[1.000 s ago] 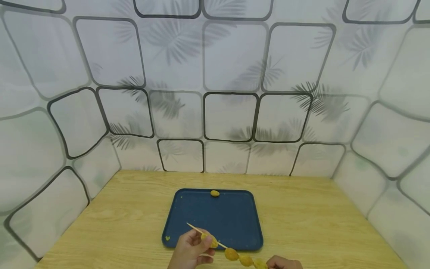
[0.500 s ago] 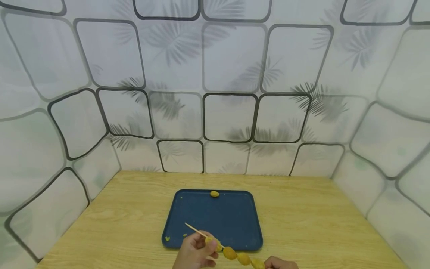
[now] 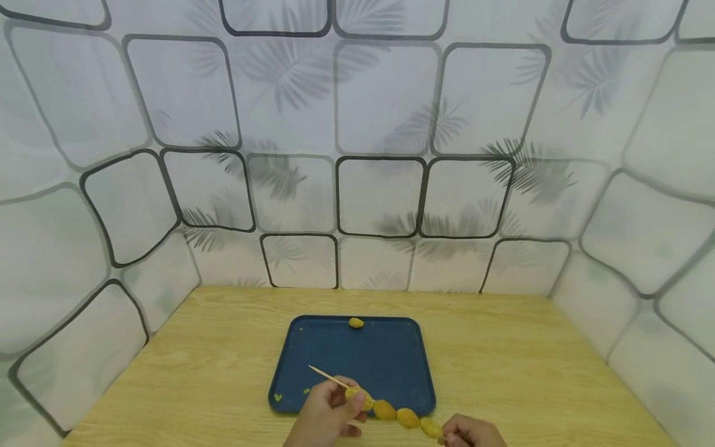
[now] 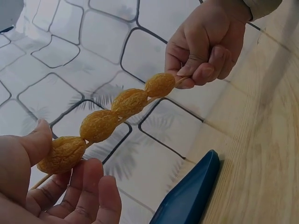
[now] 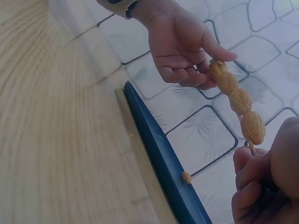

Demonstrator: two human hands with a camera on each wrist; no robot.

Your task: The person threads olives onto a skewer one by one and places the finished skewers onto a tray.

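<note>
A thin wooden skewer (image 3: 324,374) slants over the front of a blue tray (image 3: 363,357), its pointed tip up and to the left. Several wrinkled, golden-yellow oval food pieces (image 3: 408,418) are threaded on it in a row, close together. My left hand (image 3: 326,415) pinches the piece nearest the tip (image 4: 62,154) between thumb and fingers. The bare tip sticks out past that hand. At the other end, my right hand (image 3: 473,431) grips the skewer's lower end (image 5: 252,148) in curled fingers, just below the last piece. The skewer's very end is hidden in that hand.
One more yellow oval piece (image 3: 355,323) lies at the tray's far edge. Small yellow crumbs (image 3: 277,397) lie near the tray's front left corner. The tray stands on a light wooden table (image 3: 212,360), with a patterned white cloth wall (image 3: 296,198) behind and at both sides.
The piece in my left hand has slid down the skewer, closing the gap to its neighbour. My left hand has moved slightly right. The right hand still holds the lower end.
</note>
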